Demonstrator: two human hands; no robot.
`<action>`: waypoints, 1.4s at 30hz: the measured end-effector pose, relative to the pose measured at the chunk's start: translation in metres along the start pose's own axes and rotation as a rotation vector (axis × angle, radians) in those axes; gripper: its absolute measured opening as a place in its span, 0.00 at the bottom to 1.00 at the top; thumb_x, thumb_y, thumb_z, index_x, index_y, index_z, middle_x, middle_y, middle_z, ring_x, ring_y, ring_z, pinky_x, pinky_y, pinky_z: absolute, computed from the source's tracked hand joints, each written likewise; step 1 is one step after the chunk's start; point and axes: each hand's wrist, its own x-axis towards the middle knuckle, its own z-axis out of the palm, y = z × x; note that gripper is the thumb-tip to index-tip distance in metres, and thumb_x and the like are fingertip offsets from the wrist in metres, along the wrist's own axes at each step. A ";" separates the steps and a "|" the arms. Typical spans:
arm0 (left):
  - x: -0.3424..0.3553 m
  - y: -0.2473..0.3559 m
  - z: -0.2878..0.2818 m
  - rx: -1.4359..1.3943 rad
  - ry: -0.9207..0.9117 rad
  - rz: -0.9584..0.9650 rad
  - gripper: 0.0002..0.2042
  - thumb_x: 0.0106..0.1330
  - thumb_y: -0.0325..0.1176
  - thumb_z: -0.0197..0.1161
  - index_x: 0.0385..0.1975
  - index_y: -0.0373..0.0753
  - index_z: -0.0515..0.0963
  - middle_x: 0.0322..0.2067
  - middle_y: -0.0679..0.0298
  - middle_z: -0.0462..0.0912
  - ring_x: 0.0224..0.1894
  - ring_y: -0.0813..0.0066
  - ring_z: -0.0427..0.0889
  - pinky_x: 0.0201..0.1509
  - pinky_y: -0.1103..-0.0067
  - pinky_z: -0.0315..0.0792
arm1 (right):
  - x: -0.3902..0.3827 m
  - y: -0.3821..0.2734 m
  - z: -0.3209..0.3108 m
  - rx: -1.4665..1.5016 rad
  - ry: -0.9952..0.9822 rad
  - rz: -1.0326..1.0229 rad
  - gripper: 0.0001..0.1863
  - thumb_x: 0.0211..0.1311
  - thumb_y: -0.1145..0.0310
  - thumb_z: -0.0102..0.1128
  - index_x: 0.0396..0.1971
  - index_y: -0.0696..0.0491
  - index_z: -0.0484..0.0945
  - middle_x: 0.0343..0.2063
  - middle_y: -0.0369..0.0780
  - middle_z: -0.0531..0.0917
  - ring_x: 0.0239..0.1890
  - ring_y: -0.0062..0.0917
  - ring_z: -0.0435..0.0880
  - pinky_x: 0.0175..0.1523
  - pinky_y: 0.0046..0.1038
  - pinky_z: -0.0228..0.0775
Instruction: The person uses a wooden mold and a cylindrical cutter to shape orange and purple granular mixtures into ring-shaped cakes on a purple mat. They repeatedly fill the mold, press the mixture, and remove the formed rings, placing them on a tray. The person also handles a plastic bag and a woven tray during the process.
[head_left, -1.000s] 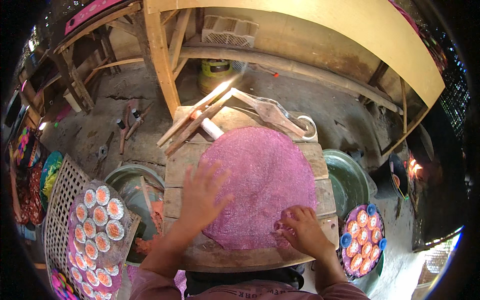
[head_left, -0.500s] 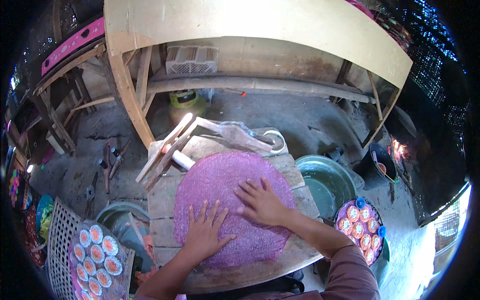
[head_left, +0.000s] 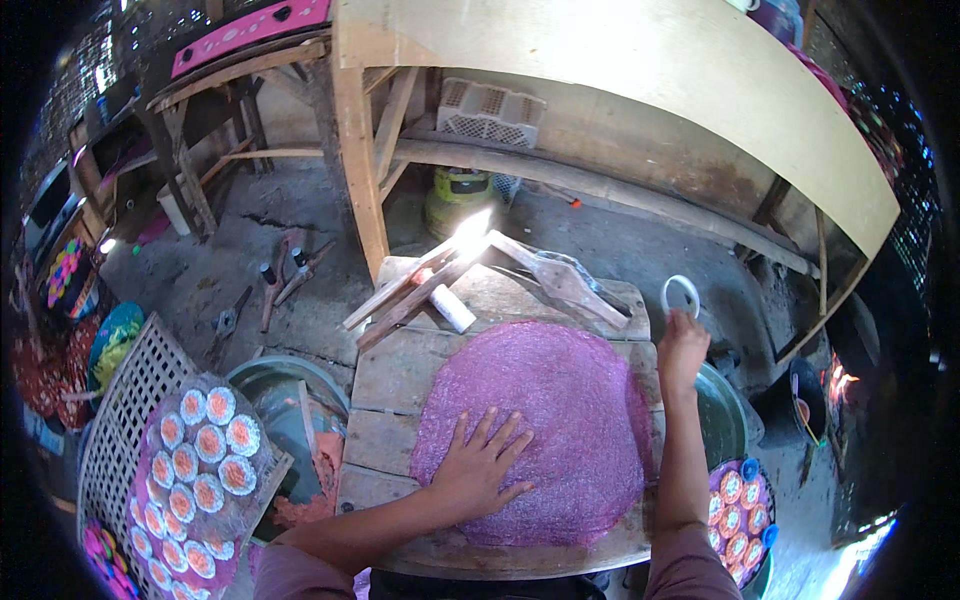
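Two bare hands work over a low wooden table (head_left: 400, 370). At its near edge the left hand (head_left: 478, 462) lies flat with fingers spread wide on the big round purple sheet (head_left: 545, 430), which covers most of the tabletop from the near edge to past the middle. Half a second ago both hands were pressing on this sheet; now the right hand (head_left: 682, 352) has left it and reached out to the table's right edge, where its fingers pinch a small white ring (head_left: 681, 296) held up in the air. That shift suggests the smoothing is finished and the ring is coming into use on the sheet, with the left hand pinning the sheet in place. Beside the table's left edge a lattice tray (head_left: 130, 400) carries rows of small round orange-centred pieces (head_left: 205, 440). At the far edge lie crossed wooden sticks (head_left: 420, 285) and a white roller (head_left: 452, 307).
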 end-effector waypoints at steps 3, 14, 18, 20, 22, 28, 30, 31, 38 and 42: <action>0.004 -0.010 -0.010 -0.139 0.065 -0.001 0.31 0.67 0.54 0.54 0.66 0.44 0.63 0.69 0.50 0.55 0.71 0.45 0.51 0.71 0.47 0.40 | 0.003 -0.045 -0.029 0.471 0.037 -0.165 0.09 0.53 0.75 0.59 0.36 0.54 0.81 0.32 0.44 0.83 0.33 0.40 0.79 0.45 0.39 0.67; -0.025 -0.087 -0.045 -0.486 1.027 -0.174 0.11 0.65 0.32 0.60 0.45 0.37 0.75 0.45 0.55 0.79 0.49 0.53 0.76 0.57 0.66 0.67 | -0.084 -0.173 -0.066 0.668 -0.687 -0.822 0.15 0.47 0.74 0.60 0.39 0.49 0.82 0.43 0.37 0.81 0.43 0.32 0.75 0.51 0.36 0.63; -0.021 -0.027 -0.037 -0.223 0.855 0.325 0.05 0.54 0.33 0.61 0.24 0.42 0.71 0.20 0.63 0.70 0.24 0.64 0.73 0.32 0.68 0.68 | -0.083 -0.167 -0.065 0.787 -0.468 -0.586 0.11 0.43 0.78 0.63 0.31 0.54 0.79 0.41 0.44 0.79 0.45 0.38 0.75 0.51 0.38 0.64; -0.035 0.016 -0.034 -0.370 0.861 0.493 0.06 0.52 0.33 0.60 0.24 0.41 0.71 0.19 0.64 0.71 0.22 0.66 0.74 0.31 0.66 0.68 | -0.081 -0.160 -0.059 0.700 -0.481 -0.527 0.10 0.49 0.82 0.59 0.33 0.57 0.79 0.40 0.45 0.78 0.46 0.38 0.76 0.52 0.37 0.65; -0.043 0.034 -0.032 -0.384 0.529 0.731 0.09 0.59 0.36 0.57 0.34 0.38 0.73 0.29 0.57 0.73 0.33 0.60 0.75 0.40 0.63 0.68 | -0.079 -0.158 -0.049 0.698 -0.433 -0.472 0.09 0.50 0.82 0.59 0.33 0.57 0.79 0.39 0.46 0.78 0.45 0.39 0.76 0.51 0.37 0.66; -0.039 0.028 -0.017 -0.425 0.562 0.591 0.13 0.55 0.39 0.59 0.37 0.39 0.77 0.31 0.62 0.79 0.36 0.62 0.79 0.45 0.65 0.70 | -0.079 -0.167 -0.032 0.716 -0.380 -0.502 0.10 0.45 0.81 0.66 0.30 0.54 0.80 0.36 0.44 0.78 0.42 0.39 0.77 0.50 0.38 0.66; -0.032 0.010 -0.016 -0.350 0.634 0.471 0.20 0.58 0.41 0.60 0.49 0.41 0.74 0.45 0.58 0.78 0.48 0.60 0.77 0.54 0.65 0.68 | -0.079 -0.166 -0.029 0.749 -0.357 -0.537 0.12 0.43 0.80 0.68 0.30 0.52 0.80 0.36 0.43 0.79 0.42 0.38 0.77 0.50 0.37 0.66; -0.031 0.002 -0.016 -0.336 0.517 0.433 0.24 0.59 0.43 0.60 0.55 0.42 0.72 0.53 0.55 0.76 0.56 0.59 0.74 0.61 0.64 0.65 | -0.079 -0.164 -0.027 0.757 -0.338 -0.534 0.12 0.43 0.80 0.68 0.30 0.51 0.81 0.36 0.42 0.80 0.42 0.37 0.77 0.50 0.36 0.66; -0.017 -0.022 -0.019 -0.143 0.042 0.171 0.39 0.52 0.52 0.68 0.64 0.45 0.64 0.66 0.54 0.61 0.69 0.46 0.54 0.70 0.48 0.45 | -0.084 -0.137 -0.006 0.974 -0.334 -0.414 0.13 0.50 0.73 0.63 0.37 0.52 0.77 0.43 0.45 0.76 0.47 0.41 0.74 0.52 0.41 0.64; -0.007 -0.018 -0.006 -0.127 0.282 0.026 0.42 0.54 0.56 0.68 0.66 0.44 0.59 0.66 0.46 0.58 0.70 0.40 0.49 0.70 0.46 0.42 | -0.088 -0.142 0.004 1.131 -0.213 -0.275 0.11 0.52 0.70 0.62 0.36 0.54 0.77 0.42 0.46 0.75 0.46 0.43 0.74 0.53 0.41 0.64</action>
